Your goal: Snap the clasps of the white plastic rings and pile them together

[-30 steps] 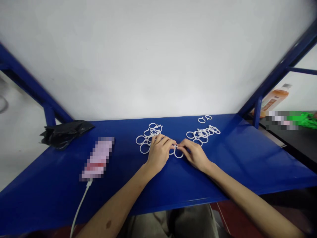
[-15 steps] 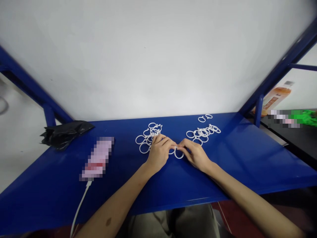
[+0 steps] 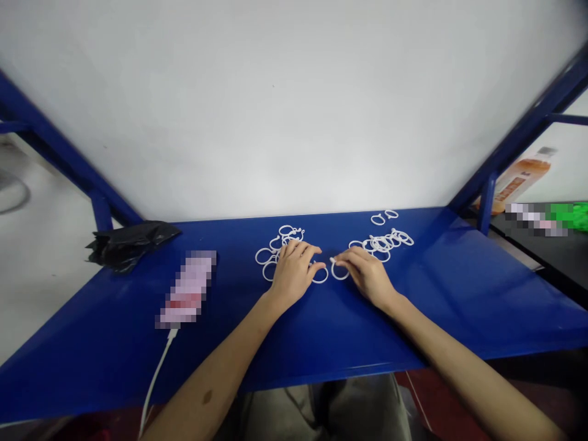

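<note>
Between finger and thumb, my right hand (image 3: 367,277) pinches a white plastic ring (image 3: 340,279) by its small knob. My left hand (image 3: 294,271) is open, with thumb and fingers apart, over the right side of a loose pile of white rings (image 3: 263,256); it hides part of that pile. Beside the left thumb a single white ring (image 3: 320,282) lies on the blue table. Past my right hand sits another cluster of white rings (image 3: 381,244), several of them overlapping. Behind this cluster lie two separate rings (image 3: 378,220).
A black plastic bag (image 3: 131,245) lies at the back left of the blue table (image 3: 239,343). In front of it is a blurred-out phone-like object (image 3: 187,288) with a white cable (image 3: 156,380). On a dark surface to the right stands an orange drink bottle (image 3: 521,180).
My hands have moved apart. The left hand has let go and opened near the left pile, while the right hand has drawn slightly rightward with the ring.
</note>
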The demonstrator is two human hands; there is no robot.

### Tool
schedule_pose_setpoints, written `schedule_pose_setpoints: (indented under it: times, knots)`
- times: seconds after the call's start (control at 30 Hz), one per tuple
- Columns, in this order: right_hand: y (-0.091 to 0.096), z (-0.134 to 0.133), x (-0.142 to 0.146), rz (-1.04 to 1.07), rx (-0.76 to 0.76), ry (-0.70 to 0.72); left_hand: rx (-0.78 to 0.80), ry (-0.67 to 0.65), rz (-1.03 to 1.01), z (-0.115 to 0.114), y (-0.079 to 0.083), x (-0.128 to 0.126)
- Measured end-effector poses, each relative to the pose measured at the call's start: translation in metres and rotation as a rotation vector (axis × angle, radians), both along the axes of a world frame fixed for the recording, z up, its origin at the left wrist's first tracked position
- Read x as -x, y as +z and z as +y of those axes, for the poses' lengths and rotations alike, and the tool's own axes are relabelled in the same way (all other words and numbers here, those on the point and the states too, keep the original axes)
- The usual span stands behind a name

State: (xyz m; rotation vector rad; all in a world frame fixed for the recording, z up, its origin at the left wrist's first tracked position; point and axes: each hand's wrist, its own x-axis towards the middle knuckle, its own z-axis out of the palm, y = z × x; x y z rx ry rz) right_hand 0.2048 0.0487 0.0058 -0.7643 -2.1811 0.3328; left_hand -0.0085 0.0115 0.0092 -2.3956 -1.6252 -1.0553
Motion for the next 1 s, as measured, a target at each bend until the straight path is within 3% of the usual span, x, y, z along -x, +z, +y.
schedule_pose_setpoints:
  times: [0.13,0.23,0.37,0.47,0.6,0.67,0.87,1.0]
  knots:
    - [-0.003,0.034,-0.028,0.073,-0.052,-0.283,0.102,-0.010,0.118,-0.001,0.001,0.012]
    - [-0.005,0.054,-0.051,0.006,-0.081,-0.463,0.133,-0.026,0.190,-0.004,-0.001,0.017]
    - [-0.002,0.055,-0.059,-0.097,-0.169,-0.666,0.141,-0.045,0.213,-0.003,-0.004,0.018]
    - [0.006,0.036,-0.043,-0.031,-0.145,-0.542,0.097,-0.050,0.180,-0.003,-0.004,0.014]
    - [0.011,0.004,-0.012,-0.025,0.145,-0.137,0.004,-0.035,0.129,-0.007,-0.002,0.004]
    - [0.010,-0.007,-0.001,-0.026,0.281,-0.025,-0.014,-0.039,0.098,-0.010,-0.001,-0.001]
    - [0.007,-0.012,0.002,0.053,0.353,0.003,0.052,-0.131,-0.121,-0.012,-0.003,-0.008]
    - [0.008,-0.011,-0.001,0.037,0.374,0.046,0.079,-0.087,-0.180,-0.009,-0.003,-0.004]
